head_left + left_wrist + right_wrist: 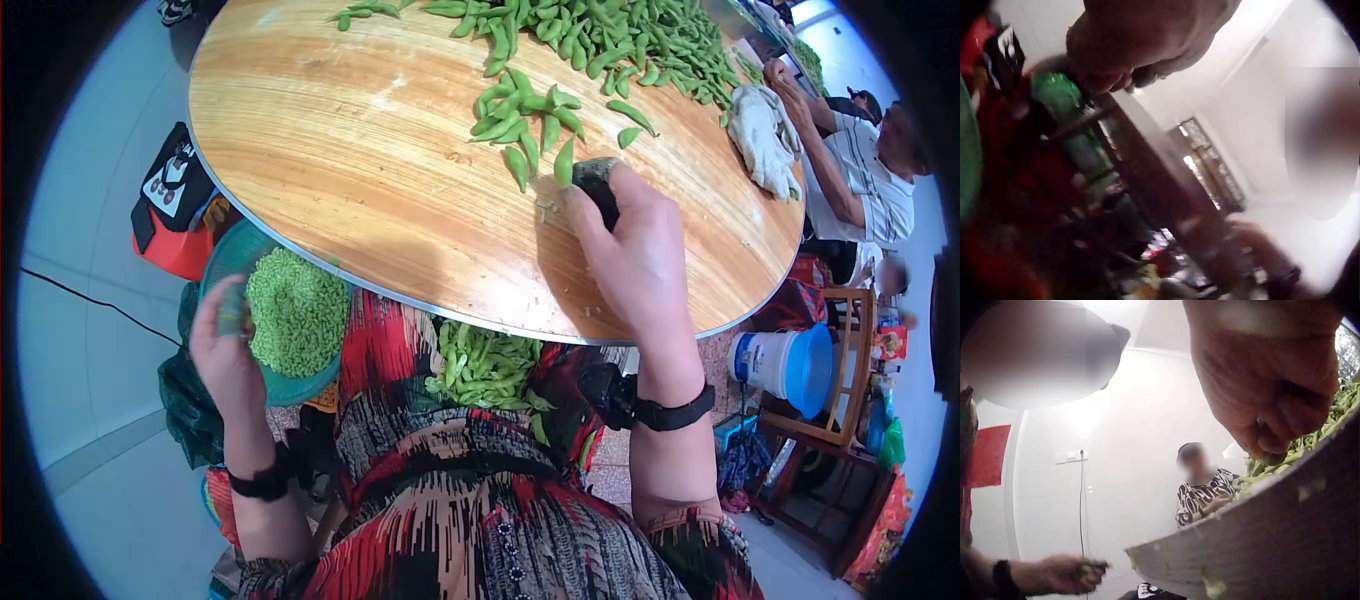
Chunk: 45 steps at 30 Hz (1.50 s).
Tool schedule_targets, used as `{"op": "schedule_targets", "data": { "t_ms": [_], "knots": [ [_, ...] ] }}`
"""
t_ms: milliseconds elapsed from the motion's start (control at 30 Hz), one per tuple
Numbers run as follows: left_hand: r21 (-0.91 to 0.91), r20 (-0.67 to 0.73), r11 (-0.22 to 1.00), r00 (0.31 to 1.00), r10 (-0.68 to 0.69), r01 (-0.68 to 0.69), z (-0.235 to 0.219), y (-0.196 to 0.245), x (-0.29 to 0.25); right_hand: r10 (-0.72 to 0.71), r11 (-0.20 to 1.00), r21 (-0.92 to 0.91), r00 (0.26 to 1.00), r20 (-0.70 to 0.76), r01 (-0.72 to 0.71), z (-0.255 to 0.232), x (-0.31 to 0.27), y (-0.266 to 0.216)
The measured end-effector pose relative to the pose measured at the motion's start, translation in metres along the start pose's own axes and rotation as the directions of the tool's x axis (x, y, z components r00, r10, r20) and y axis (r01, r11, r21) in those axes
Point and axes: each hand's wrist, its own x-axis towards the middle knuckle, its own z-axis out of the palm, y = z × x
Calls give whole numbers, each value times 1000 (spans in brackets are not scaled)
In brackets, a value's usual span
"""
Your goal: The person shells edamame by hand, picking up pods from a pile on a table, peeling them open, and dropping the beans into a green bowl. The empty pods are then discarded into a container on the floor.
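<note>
On the round wooden table, my right hand [640, 250] pinches the near end of a green soybean pod [565, 162] between thumb and forefinger. A dark cover [597, 185] wraps that forefinger. A small cluster of pods [512, 115] lies just beyond the fingertips. My left hand [225, 345] hangs below the table edge, beside a green basin [217, 262] of shelled beans [297, 312]. A dark green cover [231, 310] is on one of its digits. In the right wrist view the left hand's fingers are bent; I cannot tell whether they hold anything.
A large heap of pods [640, 40] covers the table's far side. More pods [485, 370] lie on my lap. A whitish cloth [764, 140] rests at the right rim, near another person [865, 170]. A bucket [770, 360] and wooden chair [850, 370] stand right.
</note>
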Motion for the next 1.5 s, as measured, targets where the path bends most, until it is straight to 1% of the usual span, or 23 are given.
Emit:
{"op": "schedule_targets", "data": {
  "t_ms": [33,67,100,167,200,267,300,367,400,433,467,567,633,800,867,1000,1100,1133,1200,1300,1367,1433,1500],
  "knots": [
    [348,29,937,999,-42,30,-15,-21,8,82,980,176,995,54,-90,-3,-2,1],
    [706,96,707,995,-32,-45,-28,-39,9,148,923,340,982,118,-180,-5,-4,1],
    [704,98,708,995,-26,-51,-19,-28,7,147,924,340,983,112,-177,-11,-5,-2],
    [907,228,203,837,498,-368,12,16,-7,212,554,692,882,421,-464,-24,-6,-14],
    [702,130,572,866,484,-425,23,31,-7,212,549,694,881,422,-465,-29,-7,-16],
    [187,188,939,949,253,-287,58,71,-17,2,106,775,779,627,-624,-35,-11,-17],
    [89,295,984,947,125,-157,77,85,-24,-8,99,775,778,628,-624,-35,-14,-18],
    [-445,644,838,763,54,316,123,92,-30,-155,-55,719,717,679,-693,-34,-19,-18],
    [-298,712,912,702,16,282,143,100,-33,-202,-114,688,695,690,-716,-33,-21,-16],
    [-371,804,813,593,40,449,156,95,-30,-215,-114,682,688,693,-722,-34,-24,-17],
    [-447,744,760,667,24,471,174,99,-37,-189,-127,700,710,678,-703,-35,-26,-18],
    [-578,708,633,702,77,515,187,87,-38,-167,-50,707,704,691,-705,-45,-28,-19],
    [-602,702,599,708,81,528,190,86,-37,4,231,732,753,658,-641,-47,-33,-20],
    [-527,515,825,849,119,205,201,90,-44,-88,172,762,760,644,-625,-49,-38,-10],
    [-485,485,861,866,123,150,203,89,-47,-135,41,745,735,664,-665,-49,-39,-6],
    [-389,382,921,915,132,29,211,86,-55,-59,175,741,744,665,-648,-42,-40,-2],
    [-438,510,899,828,233,16,207,75,-52,-78,56,737,733,676,-674,-41,-40,1],
    [-438,509,899,828,235,14,204,75,-52,-98,-85,681,686,721,-727,-41,-41,1],
    [-488,658,809,747,94,328,200,82,-55,-126,-219,608,640,758,-763,-41,-43,1],
    [-453,558,874,820,123,177,204,88,-63,-132,-94,669,675,726,-738,-29,-47,3],
    [-378,548,917,829,113,125,201,95,-66,0,441,825,919,395,-354,-19,-48,2],
    [-296,538,951,837,94,83,197,95,-67,72,458,756,867,493,-467,-28,-42,-1],
    [-257,521,966,844,125,15,194,92,-65,112,273,760,804,584,-590,-29,-40,-6]
  ]
}}
